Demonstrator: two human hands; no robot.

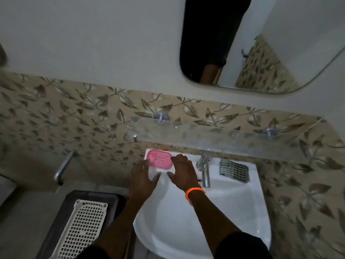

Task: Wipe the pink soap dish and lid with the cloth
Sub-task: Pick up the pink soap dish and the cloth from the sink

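Observation:
The pink soap dish [159,159] lies on the back left corner of the white sink [233,199], its perforated face up. My left hand [143,176] is spread just below and left of it, fingertips touching or almost touching its left end. My right hand [183,173], with an orange band at the wrist, is spread at the dish's right end, fingertips at its edge. Neither hand holds anything. I see no cloth, and I cannot tell a separate lid from the dish.
A chrome tap [204,170] stands right of my right hand, with a metal wire soap rack [234,170] beyond it. A glass shelf [214,139] juts from the tiled wall above. A white perforated basket [84,227] sits on a dark bin at lower left.

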